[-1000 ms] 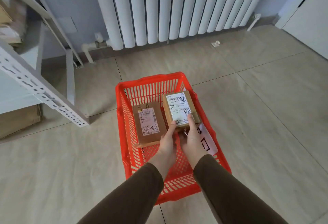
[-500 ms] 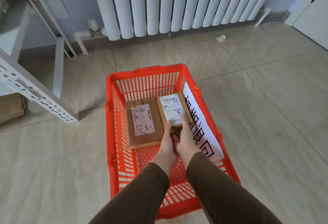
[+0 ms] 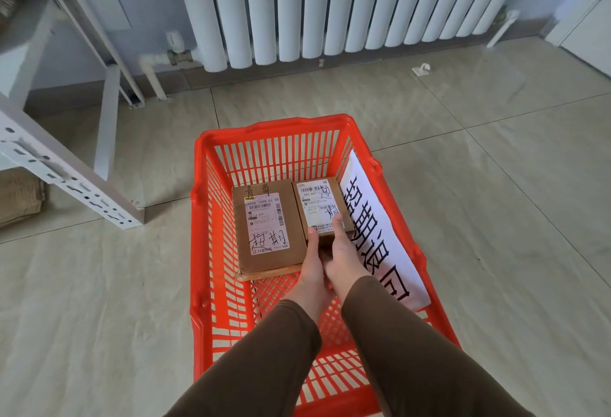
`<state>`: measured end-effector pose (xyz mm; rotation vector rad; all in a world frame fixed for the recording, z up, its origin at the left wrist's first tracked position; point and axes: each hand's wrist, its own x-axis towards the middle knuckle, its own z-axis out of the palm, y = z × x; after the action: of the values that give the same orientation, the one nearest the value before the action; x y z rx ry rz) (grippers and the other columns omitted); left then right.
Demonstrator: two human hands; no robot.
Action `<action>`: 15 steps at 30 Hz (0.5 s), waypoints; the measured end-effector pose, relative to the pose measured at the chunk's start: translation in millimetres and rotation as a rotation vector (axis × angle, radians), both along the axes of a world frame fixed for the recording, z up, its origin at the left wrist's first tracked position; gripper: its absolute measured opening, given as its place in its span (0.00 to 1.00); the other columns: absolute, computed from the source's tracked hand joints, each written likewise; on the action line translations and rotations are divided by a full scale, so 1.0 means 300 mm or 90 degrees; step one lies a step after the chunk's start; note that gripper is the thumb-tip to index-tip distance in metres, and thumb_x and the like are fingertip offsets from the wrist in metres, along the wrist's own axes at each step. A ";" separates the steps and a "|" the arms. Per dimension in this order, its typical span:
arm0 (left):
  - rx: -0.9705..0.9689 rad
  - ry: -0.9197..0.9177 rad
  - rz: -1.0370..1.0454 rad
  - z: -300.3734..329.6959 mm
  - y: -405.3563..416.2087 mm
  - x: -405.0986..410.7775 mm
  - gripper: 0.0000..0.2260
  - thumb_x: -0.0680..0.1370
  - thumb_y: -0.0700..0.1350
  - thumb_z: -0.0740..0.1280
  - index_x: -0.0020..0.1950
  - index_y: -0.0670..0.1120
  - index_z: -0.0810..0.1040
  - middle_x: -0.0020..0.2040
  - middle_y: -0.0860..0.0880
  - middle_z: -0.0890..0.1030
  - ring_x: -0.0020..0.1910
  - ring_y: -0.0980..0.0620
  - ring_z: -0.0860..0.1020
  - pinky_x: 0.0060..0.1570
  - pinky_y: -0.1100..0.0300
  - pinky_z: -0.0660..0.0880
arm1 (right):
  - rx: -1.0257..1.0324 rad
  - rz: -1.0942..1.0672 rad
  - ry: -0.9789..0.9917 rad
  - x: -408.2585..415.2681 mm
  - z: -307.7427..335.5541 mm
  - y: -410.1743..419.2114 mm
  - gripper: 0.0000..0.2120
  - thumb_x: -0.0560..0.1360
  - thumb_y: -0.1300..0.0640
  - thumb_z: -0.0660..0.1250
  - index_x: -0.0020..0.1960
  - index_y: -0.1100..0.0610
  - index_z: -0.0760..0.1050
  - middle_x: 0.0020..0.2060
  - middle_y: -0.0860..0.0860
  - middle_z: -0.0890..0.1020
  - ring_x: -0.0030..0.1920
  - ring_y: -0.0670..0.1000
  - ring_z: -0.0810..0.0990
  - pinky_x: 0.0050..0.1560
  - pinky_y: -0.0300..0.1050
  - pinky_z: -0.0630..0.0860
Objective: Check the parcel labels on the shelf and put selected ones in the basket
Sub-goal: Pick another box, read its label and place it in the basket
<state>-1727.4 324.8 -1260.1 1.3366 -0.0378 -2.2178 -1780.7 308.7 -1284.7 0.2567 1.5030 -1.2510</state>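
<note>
Tiled floor (image 3: 496,185) runs to a white radiator (image 3: 330,3), and on it stands the red basket (image 3: 198,218). Both hands grasp the small parcel (image 3: 319,206) by its near end: the left hand (image 3: 312,263) with thumb on the label's near corner, the right hand (image 3: 342,251) with thumb on top, fingers hidden underneath. This parcel sits low inside the basket, just beside a larger parcel (image 3: 269,224) on its left and a white paper sign (image 3: 380,231) on its right; whether it already rests on the basket floor I cannot tell. To finish well, lower it flat, slide the fingers out from under, and keep clear of the neighbour. Its long axis runs away from the person toward the radiator, label up, barcode at the far end.
</note>
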 end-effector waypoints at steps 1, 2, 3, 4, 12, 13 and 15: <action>-0.002 -0.009 -0.005 0.002 -0.004 0.000 0.32 0.72 0.72 0.68 0.66 0.52 0.80 0.64 0.45 0.83 0.66 0.43 0.78 0.73 0.45 0.69 | 0.012 0.013 0.016 0.008 0.030 0.000 0.40 0.62 0.26 0.75 0.63 0.50 0.79 0.49 0.55 0.89 0.50 0.58 0.88 0.52 0.55 0.83; -0.001 -0.015 -0.007 0.004 -0.009 0.001 0.31 0.73 0.72 0.67 0.66 0.52 0.79 0.64 0.45 0.82 0.66 0.43 0.77 0.72 0.45 0.69 | 0.014 0.008 0.028 0.016 0.067 0.005 0.35 0.66 0.27 0.72 0.62 0.51 0.80 0.50 0.55 0.89 0.50 0.58 0.88 0.49 0.52 0.83; -0.002 -0.016 -0.009 0.004 -0.012 0.002 0.31 0.73 0.72 0.66 0.66 0.52 0.79 0.64 0.45 0.82 0.66 0.42 0.77 0.72 0.45 0.69 | 0.014 0.010 0.034 0.016 0.066 0.002 0.32 0.70 0.29 0.71 0.62 0.52 0.80 0.51 0.55 0.88 0.51 0.57 0.87 0.47 0.49 0.82; -0.001 -0.012 -0.007 0.000 -0.015 0.002 0.31 0.73 0.73 0.66 0.66 0.52 0.78 0.64 0.44 0.82 0.66 0.42 0.77 0.71 0.45 0.69 | 0.015 0.021 0.051 0.010 0.048 -0.005 0.33 0.69 0.27 0.71 0.61 0.52 0.79 0.52 0.55 0.87 0.53 0.57 0.86 0.47 0.49 0.81; 0.056 -0.062 -0.032 -0.035 -0.033 -0.017 0.65 0.42 0.79 0.71 0.75 0.50 0.72 0.74 0.42 0.75 0.74 0.40 0.71 0.76 0.40 0.64 | 0.076 0.066 0.037 -0.053 -0.121 -0.053 0.47 0.50 0.23 0.79 0.61 0.47 0.79 0.58 0.53 0.86 0.54 0.59 0.86 0.58 0.61 0.81; 0.067 -0.059 -0.028 -0.032 -0.034 -0.018 0.68 0.39 0.78 0.73 0.76 0.50 0.70 0.76 0.43 0.73 0.76 0.40 0.69 0.77 0.40 0.62 | 0.060 0.070 0.022 -0.045 -0.065 -0.039 0.39 0.57 0.28 0.80 0.60 0.49 0.80 0.55 0.55 0.87 0.52 0.59 0.86 0.53 0.59 0.83; 0.069 -0.058 -0.019 -0.026 -0.028 -0.020 0.66 0.40 0.77 0.72 0.76 0.51 0.71 0.76 0.44 0.73 0.77 0.40 0.68 0.77 0.40 0.61 | 0.028 0.078 0.022 -0.014 0.099 -0.006 0.24 0.70 0.38 0.77 0.58 0.54 0.81 0.50 0.58 0.87 0.50 0.60 0.87 0.47 0.56 0.83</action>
<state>-1733.3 316.4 -1267.8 1.5032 0.0301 -2.2100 -1784.9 306.9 -1255.0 0.1694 1.5543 -1.1313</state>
